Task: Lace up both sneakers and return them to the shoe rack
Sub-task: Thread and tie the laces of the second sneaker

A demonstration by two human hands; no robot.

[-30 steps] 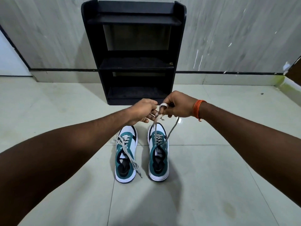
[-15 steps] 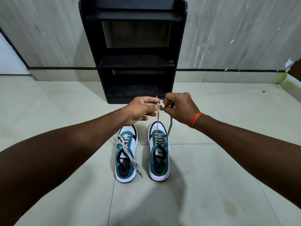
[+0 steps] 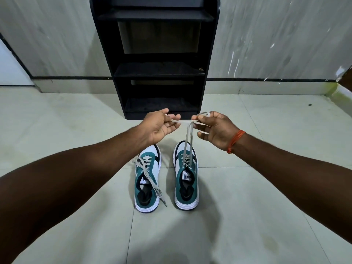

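Note:
Two teal-and-white sneakers stand side by side on the floor, toes toward the rack. The left sneaker [image 3: 147,180] has its grey lace trailing loose over its right side. From the right sneaker [image 3: 186,176] the lace [image 3: 187,138] rises taut to my hands. My left hand [image 3: 161,126] pinches one end of that lace. My right hand [image 3: 214,130], with an orange thread at the wrist, pinches the other end, which loops over its fingers. The two hands are a short way apart, above the sneakers' toes. The black shoe rack [image 3: 155,73] stands just behind, its shelves bare.
The floor [image 3: 247,187] is pale tile. A grey streaked wall [image 3: 276,40] with a dark skirting line runs behind the rack. A white door edge [image 3: 9,69] shows at far left, and a corner with a brown surface at far right.
My hands were touching over the lace; they have drawn apart sideways, stretching a short span of lace between them. The sneakers have not moved.

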